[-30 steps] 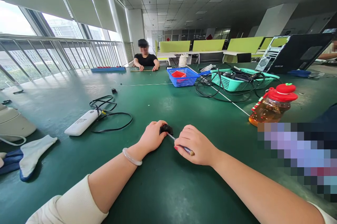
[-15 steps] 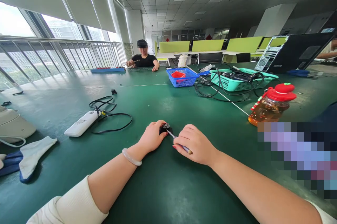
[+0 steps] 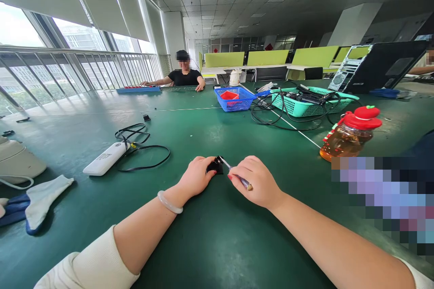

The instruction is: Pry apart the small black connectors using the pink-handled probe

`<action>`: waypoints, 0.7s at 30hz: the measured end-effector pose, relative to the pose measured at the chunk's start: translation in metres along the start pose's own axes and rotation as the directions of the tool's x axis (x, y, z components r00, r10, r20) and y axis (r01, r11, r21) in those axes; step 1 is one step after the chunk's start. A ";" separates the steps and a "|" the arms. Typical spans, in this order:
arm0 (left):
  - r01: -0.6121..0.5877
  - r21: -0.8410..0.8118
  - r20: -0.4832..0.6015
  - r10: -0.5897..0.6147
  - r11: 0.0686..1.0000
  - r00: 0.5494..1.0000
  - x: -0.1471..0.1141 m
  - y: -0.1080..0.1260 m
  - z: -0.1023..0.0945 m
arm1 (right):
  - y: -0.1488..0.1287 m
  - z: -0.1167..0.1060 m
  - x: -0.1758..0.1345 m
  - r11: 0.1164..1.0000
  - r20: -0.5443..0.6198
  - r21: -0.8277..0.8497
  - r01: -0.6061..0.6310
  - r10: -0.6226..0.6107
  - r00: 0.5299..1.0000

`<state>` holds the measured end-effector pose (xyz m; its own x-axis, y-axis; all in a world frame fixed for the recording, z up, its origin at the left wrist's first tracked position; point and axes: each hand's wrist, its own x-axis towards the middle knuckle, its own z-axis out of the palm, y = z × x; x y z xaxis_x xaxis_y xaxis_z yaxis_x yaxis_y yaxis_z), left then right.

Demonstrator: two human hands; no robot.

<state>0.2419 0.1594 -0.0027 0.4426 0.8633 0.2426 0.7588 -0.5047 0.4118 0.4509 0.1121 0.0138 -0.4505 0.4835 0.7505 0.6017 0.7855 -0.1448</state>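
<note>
We sit at a broad green table that fills most of the view. Across it we face a co-worker in a black top, one arm stretched sideways towards a long blue tray with red pieces in it, the other hand at the table's far edge. To our right a black computer case stands tilted. Left of it we see a teal basket piled with black cables, some spilling onto the tabletop, and just beside that a smaller blue basket with a red container inside. Nearer us on the right is a red-lidded jar of amber liquid; at our far left lies a blue-and-white glove.

Our left hand is closed around the left side of a small black part, fingers at its far edge and thumb at its near side. Our right hand grips a slim tool. Left of our hands lies a white power bank with a looped black cord. A pale bracelet circles our left wrist. The slim tool slants up to the black part, which sits between our hands; we cannot tell whether its tip touches.
</note>
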 end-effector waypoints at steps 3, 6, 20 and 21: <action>-0.039 -0.020 0.016 0.039 0.999 0.999 0.000 0.000 -0.001 | 0.004 0.000 0.000 0.991 -0.016 0.031 -0.131 0.131 0.991; -0.029 -0.026 0.033 0.030 0.999 0.999 0.000 -0.002 -0.001 | 0.008 0.000 -0.001 0.956 -0.046 0.078 -0.282 0.286 0.957; 0.017 -0.080 0.069 -0.011 0.997 0.998 0.002 -0.002 0.000 | 0.002 0.012 0.000 0.680 0.128 0.414 -0.605 0.615 0.778; 0.016 -0.080 0.067 -0.010 0.997 0.998 0.002 -0.002 0.000 | 0.003 0.013 -0.001 0.660 0.139 0.426 -0.619 0.628 0.766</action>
<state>0.2413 0.1622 -0.0036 0.4657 0.8667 0.1787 0.7251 -0.4895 0.4844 0.4445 0.1188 0.0048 -0.0586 0.9171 0.3944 0.3948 0.3842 -0.8346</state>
